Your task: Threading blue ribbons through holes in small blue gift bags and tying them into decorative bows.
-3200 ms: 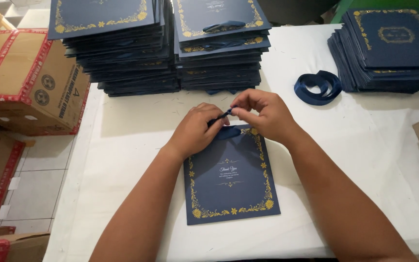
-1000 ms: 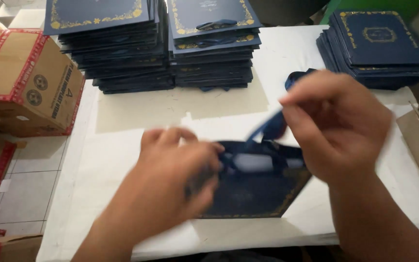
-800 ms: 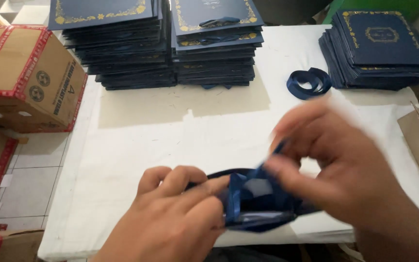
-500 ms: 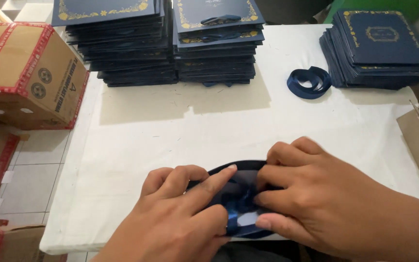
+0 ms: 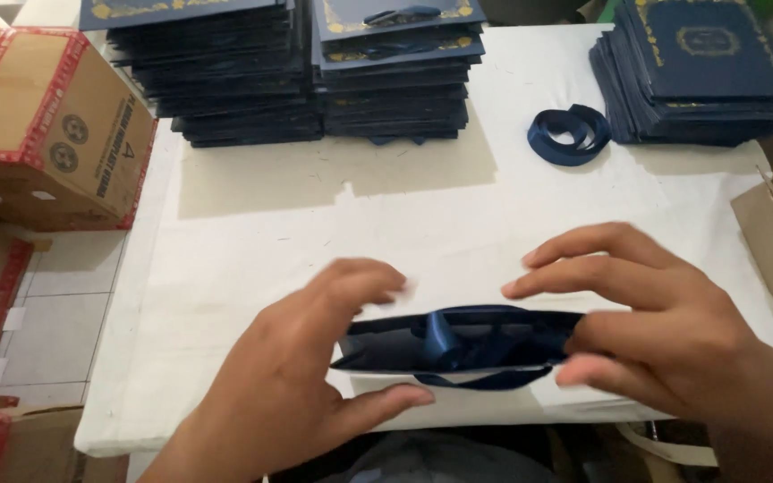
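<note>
Navy paper bag [image 5: 494, 344] at the table's near edge [image 5: 225, 427], both hands' fingers [image 5: 382, 402] pinching its ends.

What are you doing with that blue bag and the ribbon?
A person holds a dark blue paper bag by its two ends, left hand on one side and right hand on the other. The bag's mouth is open toward the camera, and a blue ribbon sits across it. On the white table behind lie tall stacks of matching blue bags and a loose coil of ribbon.
</note>
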